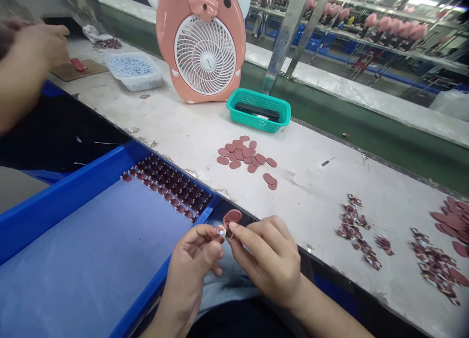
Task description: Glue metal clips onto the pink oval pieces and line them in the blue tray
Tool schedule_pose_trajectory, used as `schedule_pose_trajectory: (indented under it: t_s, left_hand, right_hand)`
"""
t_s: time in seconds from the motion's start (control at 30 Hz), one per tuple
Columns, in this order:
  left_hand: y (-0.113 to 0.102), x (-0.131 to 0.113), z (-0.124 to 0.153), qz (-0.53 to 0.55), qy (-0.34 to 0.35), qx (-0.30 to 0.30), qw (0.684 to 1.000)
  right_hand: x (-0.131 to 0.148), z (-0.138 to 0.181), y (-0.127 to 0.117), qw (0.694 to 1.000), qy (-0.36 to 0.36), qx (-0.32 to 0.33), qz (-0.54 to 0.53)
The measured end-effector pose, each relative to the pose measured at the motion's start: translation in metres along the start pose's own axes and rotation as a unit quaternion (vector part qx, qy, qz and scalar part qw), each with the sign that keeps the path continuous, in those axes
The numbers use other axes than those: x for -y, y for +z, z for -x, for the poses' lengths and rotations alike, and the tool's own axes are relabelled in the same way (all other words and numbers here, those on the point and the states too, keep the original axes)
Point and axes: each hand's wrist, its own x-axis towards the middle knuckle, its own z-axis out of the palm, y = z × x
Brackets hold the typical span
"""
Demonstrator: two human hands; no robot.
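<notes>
Both my hands meet just off the table's front edge. In my right hand a reddish-brown oval piece stands up, pinched between thumb and fingers. My left hand is closed on a small strap with a shiny metal part at the oval's lower end; fingers partly hide the join. Past my hands, loose flat oval pieces lie in a pile on the table. To the left, a blue tray holds rows of brown pieces with metal bits along its far side.
Strap bundles and more ovals lie on the right of the white table. A green basket with a black object and a pink fan stand behind. At left are a co-worker's hands and a white tub.
</notes>
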Motion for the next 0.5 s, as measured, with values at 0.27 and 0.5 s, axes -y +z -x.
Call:
schedule_pose_trajectory:
  t_s: [0.27,0.5]
  left_hand:
    - [-0.005,-0.005,-0.007,-0.054,0.026,-0.063,0.996]
    - [-0.070,-0.017,-0.057,-0.178,0.068,-0.205,0.960]
  right_hand:
    - [-0.002,-0.009,0.036,0.998,-0.048,0.031,-0.010]
    - [0.013,-0.002,0.022,0.994,-0.088,0.061,-0.033]
